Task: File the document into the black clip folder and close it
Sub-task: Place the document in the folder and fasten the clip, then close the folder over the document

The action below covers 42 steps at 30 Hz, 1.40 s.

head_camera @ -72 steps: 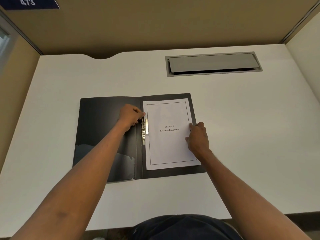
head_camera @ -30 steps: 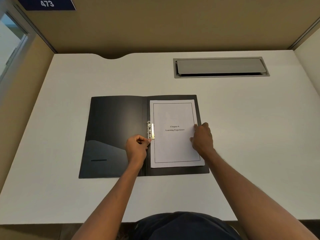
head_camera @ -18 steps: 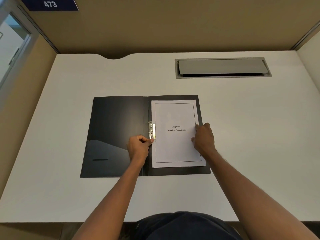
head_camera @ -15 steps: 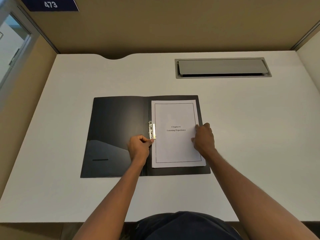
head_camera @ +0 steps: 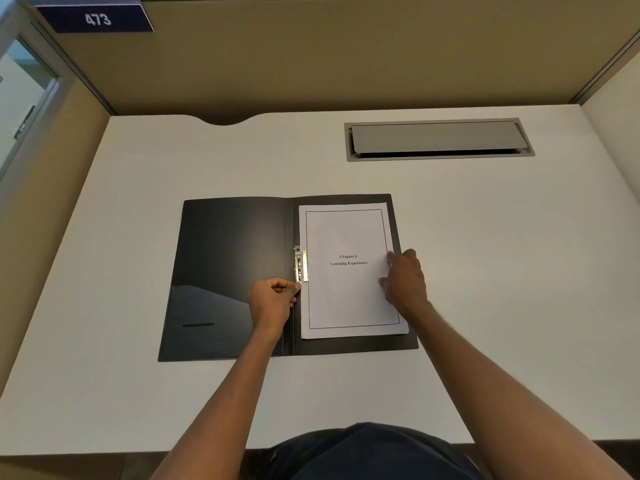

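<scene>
The black clip folder [head_camera: 228, 258] lies open flat on the white desk [head_camera: 502, 271]. A white document [head_camera: 346, 296] titled "Chapter 6 Learning Experience" lies on its right half. The metal clip [head_camera: 301, 264] sits by the spine, over the paper's left edge. My left hand [head_camera: 272, 301] is curled, its thumb and fingertip pinching the clip's lower end. My right hand [head_camera: 403, 280] rests fingers-down on the document's right edge, pressing it onto the folder.
A grey cable hatch [head_camera: 438, 140] is set into the desk at the back right. Tan partition walls [head_camera: 311, 64] enclose the desk at the back and sides. A blue sign reading 473 [head_camera: 95, 19] hangs top left. The desk's front edge is near my body.
Since 2.4 s ago my left hand moved from the clip's upper end down to its lower end. Over the last second both hands and the paper have stayed still.
</scene>
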Available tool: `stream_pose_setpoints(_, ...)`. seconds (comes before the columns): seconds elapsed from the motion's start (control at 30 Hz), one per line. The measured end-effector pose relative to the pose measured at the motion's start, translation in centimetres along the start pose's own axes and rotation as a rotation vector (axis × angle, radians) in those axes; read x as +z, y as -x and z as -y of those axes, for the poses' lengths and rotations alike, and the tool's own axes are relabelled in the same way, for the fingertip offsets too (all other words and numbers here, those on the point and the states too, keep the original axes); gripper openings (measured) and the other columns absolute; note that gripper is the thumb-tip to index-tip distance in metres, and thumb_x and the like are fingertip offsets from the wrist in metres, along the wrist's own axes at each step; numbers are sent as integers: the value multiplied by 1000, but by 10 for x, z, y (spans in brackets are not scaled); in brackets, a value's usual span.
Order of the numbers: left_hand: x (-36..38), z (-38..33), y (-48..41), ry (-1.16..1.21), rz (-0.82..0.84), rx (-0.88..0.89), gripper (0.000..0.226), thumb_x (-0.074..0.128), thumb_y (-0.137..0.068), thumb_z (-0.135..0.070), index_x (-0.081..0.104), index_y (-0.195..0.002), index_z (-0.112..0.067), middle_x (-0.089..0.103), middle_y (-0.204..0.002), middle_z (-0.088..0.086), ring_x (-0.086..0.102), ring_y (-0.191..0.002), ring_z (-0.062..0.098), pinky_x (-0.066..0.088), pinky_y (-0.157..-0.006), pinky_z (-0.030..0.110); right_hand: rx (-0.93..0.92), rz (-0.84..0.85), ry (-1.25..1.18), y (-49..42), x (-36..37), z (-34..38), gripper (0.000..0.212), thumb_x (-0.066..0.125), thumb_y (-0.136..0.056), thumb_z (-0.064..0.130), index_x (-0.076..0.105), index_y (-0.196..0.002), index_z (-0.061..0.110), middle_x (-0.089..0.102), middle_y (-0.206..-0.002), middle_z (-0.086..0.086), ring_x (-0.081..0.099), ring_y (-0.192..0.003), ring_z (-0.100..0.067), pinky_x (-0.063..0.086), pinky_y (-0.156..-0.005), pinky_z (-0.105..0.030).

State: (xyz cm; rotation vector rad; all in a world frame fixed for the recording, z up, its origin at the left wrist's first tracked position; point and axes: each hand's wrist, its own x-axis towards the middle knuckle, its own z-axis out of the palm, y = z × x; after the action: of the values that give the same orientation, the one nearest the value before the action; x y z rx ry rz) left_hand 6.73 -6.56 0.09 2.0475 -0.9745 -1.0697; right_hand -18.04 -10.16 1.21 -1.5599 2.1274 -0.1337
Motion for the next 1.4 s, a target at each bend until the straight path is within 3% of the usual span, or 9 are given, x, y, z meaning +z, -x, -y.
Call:
stream_pose_setpoints(0.33, 4, 1, 6, -65, 3, 42, 6, 80, -88, -16, 80, -90, -11, 75, -80, 0, 69, -74, 11, 50, -63, 14, -10, -14, -165, 5, 2, -11, 47, 68, -90, 5, 52, -134, 6, 46, -130, -11, 47, -126, -30, 47, -95, -40)
stream_pose_setpoints(0.47, 2, 1, 6, -73, 18, 49, 8, 81, -88, -17, 80, -93, -10, 75, -81, 0, 68, -75, 10, 50, -62, 15, -41, -19, -196, 13, 3, -14, 59, 68, -92, 11, 45, -146, 9, 45, -136, -11, 44, -131, -30, 45, -102, -40)
stream_pose_setpoints(0.6, -1, 1, 7, -101, 39, 93, 10, 79, -89, -17, 79, -96, -10, 76, -83, 0, 69, -77, 11, 55, -66, 20, -75, -76, -115, 27, 7, -13, 60, 67, -93, 21, 44, -147, 9, 46, -141, -12, 46, -130, -31, 47, -104, -41)
stream_pose_setpoints(0.7, -5, 3, 9, -121, 62, 146, 14, 78, -91, -18, 78, -102, -10, 76, -89, 1, 71, -83, 13, 63, -77, 31, -161, -186, 13, 44, 14, -7, 55, 63, -93, 22, 47, -145, 8, 48, -145, -13, 46, -133, -32, 42, -109, -40)
stream_pose_setpoints(0.8, -11, 6, 11, -144, 39, 210, 14, 74, -94, -19, 75, -107, -13, 74, -92, -1, 69, -83, 12, 63, -79, 31, -274, -243, 99, 63, 26, 0, 54, 60, -95, 22, 49, -145, 8, 46, -150, -14, 43, -140, -32, 35, -118, -40)
stream_pose_setpoints(0.9, -23, 11, 10, -196, -16, 287, 13, 67, -98, -15, 74, -108, -12, 73, -98, 1, 65, -84, 9, 59, -83, 27, -341, -175, 126, 82, 43, 9, 56, 54, -100, 26, 41, -152, 11, 35, -162, -12, 32, -150, -29, 23, -123, -36)
stream_pose_setpoints(1.07, -57, 19, -3, -309, -109, 293, 27, 64, -100, -12, 69, -125, -4, 64, -129, 17, 63, -116, 30, 52, -102, 37, -437, -35, 198, 107, 67, 17, 63, 37, -107, 35, 12, -162, 16, 2, -171, -6, 5, -159, -24, -4, -122, -31)
stream_pose_setpoints(1.23, -100, 25, -27, -456, -233, 213, 42, 65, -100, -24, 62, -136, -4, 57, -140, 24, 54, -128, 42, 46, -109, 54, -430, 34, 237, 121, 78, 12, 65, 27, -109, 39, -3, -162, 18, -13, -170, -4, -10, -158, -23, -5, -127, -35)
stream_pose_setpoints(1.4, -132, 30, -50, -534, -261, -36, 60, 56, -103, -39, 44, -151, -5, 50, -147, 28, 45, -136, 49, 37, -110, 64, -426, 73, 267, 132, 88, 4, 65, 21, -109, 41, -9, -162, 19, -19, -169, -4, -17, -156, -23, -4, -128, -37)
